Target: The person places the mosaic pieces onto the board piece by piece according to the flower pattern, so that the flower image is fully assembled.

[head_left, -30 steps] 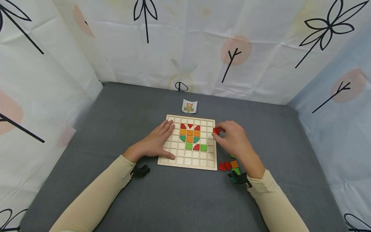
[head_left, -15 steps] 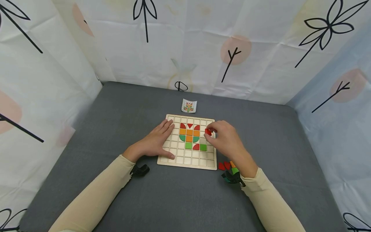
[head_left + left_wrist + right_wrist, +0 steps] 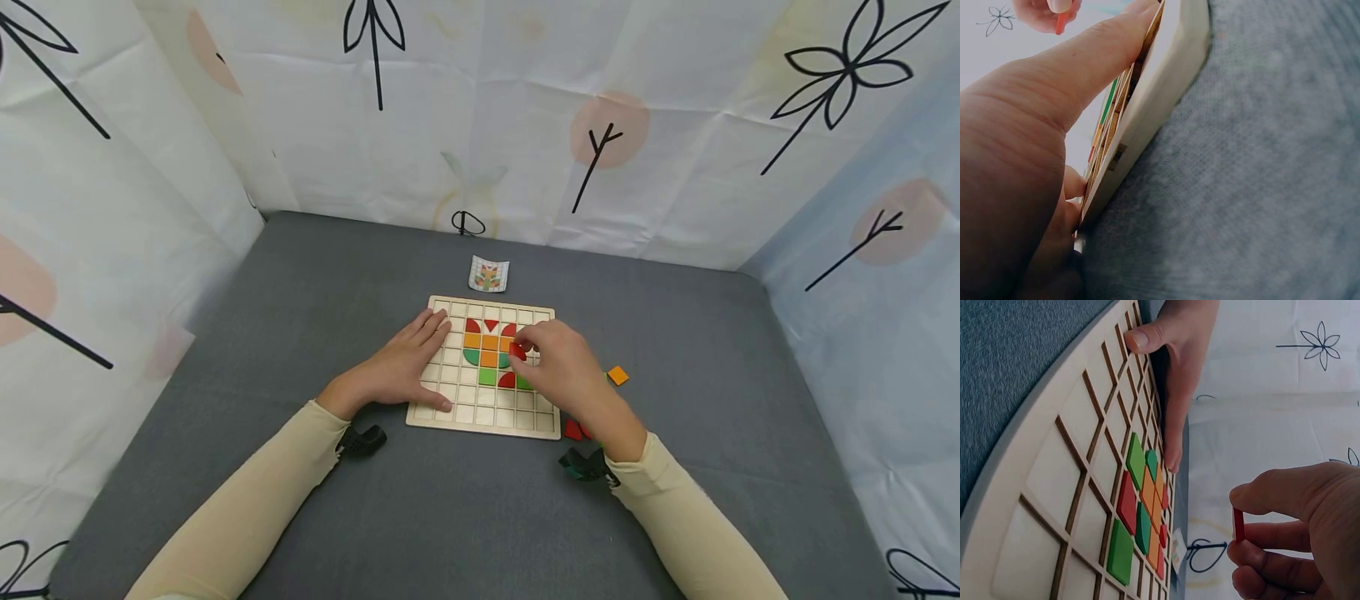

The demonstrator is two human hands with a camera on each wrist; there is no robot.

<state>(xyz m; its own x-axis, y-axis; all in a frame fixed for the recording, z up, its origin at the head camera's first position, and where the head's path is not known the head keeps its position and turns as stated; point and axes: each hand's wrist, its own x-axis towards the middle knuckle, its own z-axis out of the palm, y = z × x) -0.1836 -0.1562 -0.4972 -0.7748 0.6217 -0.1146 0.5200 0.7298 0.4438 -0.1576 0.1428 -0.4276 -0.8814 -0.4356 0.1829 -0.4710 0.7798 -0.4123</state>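
Observation:
A wooden grid board (image 3: 465,415) lies on the grey table, with red, orange, teal and green tiles set in its middle squares. My left hand (image 3: 393,365) rests on the board's left side, fingers spread and the thumb along the near edge. Above the right part of the pattern, my right hand (image 3: 561,367) pinches a red tile (image 3: 1239,524) between thumb and fingers. The right wrist view has this tile held on edge, apart from the board. From the head, the hand covers some squares, including part of a green tile (image 3: 1121,551).
Behind the board lies a small card (image 3: 489,274) printed with a coloured pattern on a grid. Loose tiles lie to the right: an orange tile (image 3: 618,375) and red ones (image 3: 573,430), some partly under the right forearm. Patterned cloth (image 3: 300,125) hangs round the table.
My right hand has carried the red tile leftward from the board's right edge to over the pattern. The orange tile beside that wrist has come into view. My left hand stays put.

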